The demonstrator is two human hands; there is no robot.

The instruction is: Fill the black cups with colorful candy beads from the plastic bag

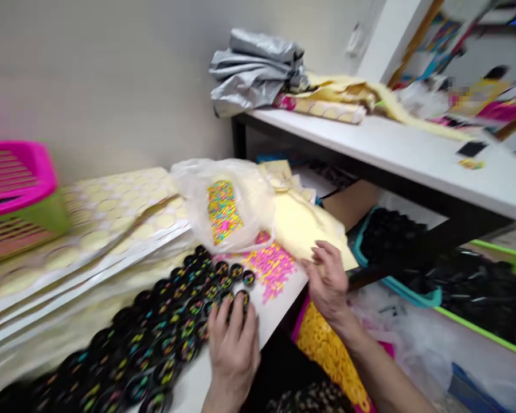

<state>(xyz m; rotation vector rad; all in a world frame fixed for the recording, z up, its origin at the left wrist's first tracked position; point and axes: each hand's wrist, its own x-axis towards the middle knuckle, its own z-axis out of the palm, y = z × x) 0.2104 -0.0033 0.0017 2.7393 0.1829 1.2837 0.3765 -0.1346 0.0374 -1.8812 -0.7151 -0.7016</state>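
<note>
Many small round black cups point(167, 327) with coloured bits inside stand in rows on the white tabletop point(260, 310). My left hand point(236, 344) is at the right end of these rows, its bent fingers around one black cup point(242, 297) that they partly cover. Pink and yellow small pieces point(273, 267) lie loose in a patch beyond it. To the right of that patch, my right hand point(329, 281) hovers by the table edge, its fingers loosely curled and apart, with nothing visible in them. A clear plastic bag point(253, 189) holds more multicoloured pieces point(224, 212).
At the left stands a pink and green basket point(43, 178) on patterned sheets. A higher white table point(395, 143) carries grey plastic bags point(258, 69). Below it are a teal bin point(361, 241) and a green-rimmed bin of black parts point(485, 298). Yellow rings point(327, 350) sit beneath my right arm.
</note>
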